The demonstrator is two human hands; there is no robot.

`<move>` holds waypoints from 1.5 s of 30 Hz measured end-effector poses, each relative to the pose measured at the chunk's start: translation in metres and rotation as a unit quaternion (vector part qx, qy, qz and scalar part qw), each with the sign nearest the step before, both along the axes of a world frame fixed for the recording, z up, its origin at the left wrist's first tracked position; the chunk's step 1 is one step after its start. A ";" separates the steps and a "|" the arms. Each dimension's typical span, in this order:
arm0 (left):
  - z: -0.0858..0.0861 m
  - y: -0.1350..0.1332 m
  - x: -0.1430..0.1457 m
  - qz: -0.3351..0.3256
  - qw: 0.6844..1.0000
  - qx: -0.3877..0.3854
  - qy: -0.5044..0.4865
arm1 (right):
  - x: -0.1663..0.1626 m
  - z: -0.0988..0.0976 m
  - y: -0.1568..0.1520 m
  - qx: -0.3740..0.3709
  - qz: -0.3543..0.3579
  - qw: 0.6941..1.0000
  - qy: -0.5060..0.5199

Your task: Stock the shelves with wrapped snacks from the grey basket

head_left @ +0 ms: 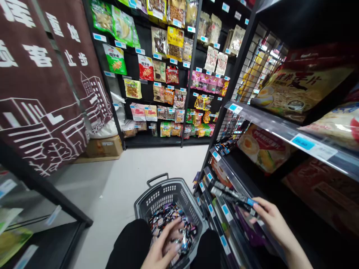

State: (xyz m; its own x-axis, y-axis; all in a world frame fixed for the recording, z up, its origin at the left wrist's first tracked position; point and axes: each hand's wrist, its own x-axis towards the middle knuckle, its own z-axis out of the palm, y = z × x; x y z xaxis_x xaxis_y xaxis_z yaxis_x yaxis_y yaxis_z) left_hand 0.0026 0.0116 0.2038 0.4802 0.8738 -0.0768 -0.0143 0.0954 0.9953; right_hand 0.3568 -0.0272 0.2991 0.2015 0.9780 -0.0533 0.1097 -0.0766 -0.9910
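My left hand (165, 244) reaches down into a grey plastic shopping basket (165, 194) on the floor between my knees, its fingers spread over a heap of small wrapped packets (168, 216). My right hand (270, 220) is out at the low shelf on the right, fingers closed on a long dark stick-shaped packet (232, 196) with a blue end. That packet points left, over the shelf's front edge.
Black shelving (280, 129) on the right holds large snack bags with blue price tags. A far rack (168, 74) carries hanging snack packs. A brown curtain (42, 93) hangs at left, a cardboard box (103, 145) below it. Pale floor lies ahead.
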 end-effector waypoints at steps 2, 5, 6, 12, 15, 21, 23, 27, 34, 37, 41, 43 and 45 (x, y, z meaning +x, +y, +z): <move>0.033 -0.008 0.011 0.002 0.997 0.025 -0.074 | -0.039 -0.004 -0.031 -0.017 0.044 0.999 0.016; 0.061 -0.026 0.020 0.010 0.995 0.048 -0.089 | -0.083 -0.011 -0.063 -0.026 0.106 0.993 0.048; 0.064 -0.034 0.020 0.018 0.996 0.032 -0.078 | -0.094 -0.013 -0.071 -0.025 0.117 0.991 0.055; 0.040 -0.088 -0.001 0.091 0.992 -0.065 -0.055 | -0.142 -0.035 -0.112 -0.002 0.028 1.000 -0.014; 0.025 -0.116 -0.012 0.144 0.982 -0.069 -0.095 | -0.162 -0.053 -0.128 0.008 0.008 1.000 -0.019; 0.009 -0.148 -0.025 0.208 0.960 -0.100 -0.158 | -0.181 -0.075 -0.146 0.024 0.027 0.999 0.006; 0.005 -0.150 -0.036 0.159 0.972 -0.110 -0.136 | -0.177 -0.079 -0.147 0.024 0.046 0.999 -0.014; -0.002 -0.149 -0.054 -0.040 0.997 -0.060 0.025 | -0.173 -0.082 -0.143 0.030 0.080 0.993 -0.084; 0.004 -0.165 -0.019 -0.148 0.983 -0.104 -0.008 | -0.198 -0.076 -0.132 0.067 0.180 0.975 -0.108; 0.002 -0.166 -0.015 -0.170 0.970 -0.168 -0.044 | -0.190 -0.074 -0.130 0.061 0.190 0.975 -0.099; -0.011 -0.162 -0.034 -0.221 0.957 -0.180 -0.048 | -0.166 -0.083 -0.120 0.058 0.168 0.980 -0.092; -0.020 -0.160 -0.043 -0.226 0.956 -0.188 -0.021 | -0.155 -0.095 -0.113 0.055 0.142 0.986 -0.066; -0.028 -0.157 -0.047 -0.223 0.956 -0.191 0.005 | -0.147 -0.113 -0.104 0.045 0.118 0.992 -0.025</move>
State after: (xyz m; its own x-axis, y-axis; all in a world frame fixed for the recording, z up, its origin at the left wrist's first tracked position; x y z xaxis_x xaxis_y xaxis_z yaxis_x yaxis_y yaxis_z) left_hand -0.0445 -0.1455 0.1761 0.7965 0.4890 -0.3556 0.1214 0.4468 0.8863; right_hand 0.2100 -0.1310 0.1864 -0.0338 0.9986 0.0413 0.1626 0.0462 -0.9856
